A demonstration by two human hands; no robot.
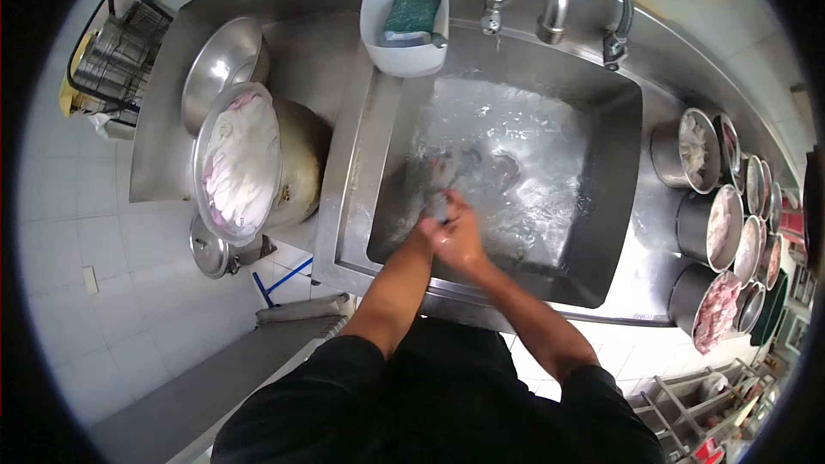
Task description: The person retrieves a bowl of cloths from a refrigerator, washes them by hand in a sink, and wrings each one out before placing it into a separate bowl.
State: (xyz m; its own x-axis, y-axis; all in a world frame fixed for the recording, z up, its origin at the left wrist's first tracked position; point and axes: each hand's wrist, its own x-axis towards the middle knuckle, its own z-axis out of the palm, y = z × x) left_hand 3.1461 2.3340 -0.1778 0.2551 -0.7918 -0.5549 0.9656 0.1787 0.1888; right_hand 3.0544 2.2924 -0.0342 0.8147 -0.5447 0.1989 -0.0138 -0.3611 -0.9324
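Note:
Both of my hands meet over the near left part of a metal sink (619, 206) filled with churning, splashing water (533, 155). My right hand (457, 236) is closed, its fingers curled round a small dark grey item (438, 206) too blurred to name, close against my left wrist. Of my left hand (423, 230) only the wrist end shows plainly. Its fingers are lost behind the right hand and in the water. A reddish shape (443, 172) and a dark grey shape (505, 170) show dimly just beyond the hands, smeared by motion.
A curved faucet (553, 9) overhangs the sink's back edge. A white caddy (404, 58) holds a green scouring pad (412, 14). To the left, a bowl of white, pinkish pieces (241, 163) rests on a large pot (302, 163). Several metal containers with raw meat (715, 314) line the right counter.

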